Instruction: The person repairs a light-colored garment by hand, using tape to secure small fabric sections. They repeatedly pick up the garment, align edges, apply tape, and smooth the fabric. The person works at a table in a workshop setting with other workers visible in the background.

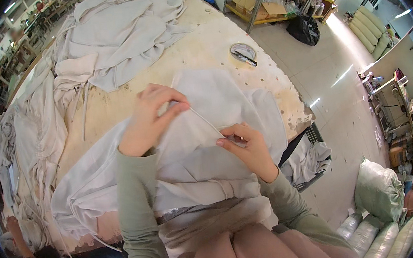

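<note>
Crumpled beige cloth (pixel 33 129) on the left of a worn table (pixel 215 40), white cloth (pixel 207 86) at the near side, thin edge pinched taut in left hand (pixel 153 113), then in right hand (pixel 246 146), dark crate (pixel 314 132) beside the table

The worn, pale table (pixel 271 79) bore rumpled grey fabric (pixel 116 35), spread white cloth (pixel 210 89) and a tape roll (pixel 234 51).

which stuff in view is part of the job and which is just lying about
In use:
white fabric spread beneath the hands
thin white strip, cord or edge, pinched between left hand and right hand

Apparently just lying about:
pale cloth pile
round roll with dark tool
black bag
greenish sack
</note>
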Demonstrator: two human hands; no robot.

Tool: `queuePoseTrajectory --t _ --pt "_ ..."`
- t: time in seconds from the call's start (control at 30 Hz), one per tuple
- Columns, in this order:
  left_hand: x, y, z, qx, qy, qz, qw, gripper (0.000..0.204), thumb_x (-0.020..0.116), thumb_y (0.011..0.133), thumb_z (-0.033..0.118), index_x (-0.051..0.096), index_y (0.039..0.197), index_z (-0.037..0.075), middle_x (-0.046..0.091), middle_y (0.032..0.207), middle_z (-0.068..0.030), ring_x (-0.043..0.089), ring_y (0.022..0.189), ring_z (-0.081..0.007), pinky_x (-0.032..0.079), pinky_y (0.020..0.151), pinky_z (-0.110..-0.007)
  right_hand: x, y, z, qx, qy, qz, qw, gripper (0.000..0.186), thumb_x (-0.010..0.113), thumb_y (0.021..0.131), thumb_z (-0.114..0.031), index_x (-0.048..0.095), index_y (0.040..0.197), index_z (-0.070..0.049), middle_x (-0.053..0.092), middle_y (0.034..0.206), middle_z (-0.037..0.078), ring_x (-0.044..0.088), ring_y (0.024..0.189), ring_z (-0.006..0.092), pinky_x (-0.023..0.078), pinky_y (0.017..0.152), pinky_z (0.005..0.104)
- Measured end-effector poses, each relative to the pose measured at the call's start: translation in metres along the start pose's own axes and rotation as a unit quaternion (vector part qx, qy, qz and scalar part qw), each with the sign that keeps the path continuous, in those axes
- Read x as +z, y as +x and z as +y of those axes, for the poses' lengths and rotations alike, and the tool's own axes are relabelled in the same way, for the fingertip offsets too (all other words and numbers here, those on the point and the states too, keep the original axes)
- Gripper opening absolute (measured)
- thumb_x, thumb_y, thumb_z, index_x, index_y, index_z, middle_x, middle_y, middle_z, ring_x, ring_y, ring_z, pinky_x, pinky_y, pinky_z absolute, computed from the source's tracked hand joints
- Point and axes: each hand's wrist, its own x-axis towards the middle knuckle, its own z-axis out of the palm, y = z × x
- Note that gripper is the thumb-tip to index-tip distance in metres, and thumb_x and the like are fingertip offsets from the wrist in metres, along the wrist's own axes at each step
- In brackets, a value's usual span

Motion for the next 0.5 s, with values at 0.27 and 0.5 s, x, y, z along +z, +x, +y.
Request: queuePoseTrajectory --t 0.27,0.5 --pt "-0.041 -0.011 -0.015 -0.026 0.026 0.216 0.976 0.013 0.060 0.087 0.015 0.063 0.091 0.003 0.064 0.087 -0.0048 0.052 0.090 -0.0203 0.039 0.084 -0.030 0.005 0.015 0.007 -0.051 -0.112 -0.024 0.992 0.017 0.072 0.077 -0.013 0.069 0.091 -0.004 0.058 0.072 0.003 0.047 0.071 0.0161 0.037 0.063 0.0287" --pt "-0.082 -0.028 -0.028 -0.109 -0.110 0.323 0.934 0.020 0.057 0.093 0.019 0.059 0.094 -0.001 0.057 0.084 0.0004 0.049 0.082 -0.0086 0.039 0.081 -0.022 -0.013 0.043 0.031 -0.057 -0.507 0.106 0.853 0.025 0.066 0.077 -0.016 0.066 0.102 -0.010 0.061 0.096 0.006 0.056 0.086 0.0258 0.041 0.069 0.0327"
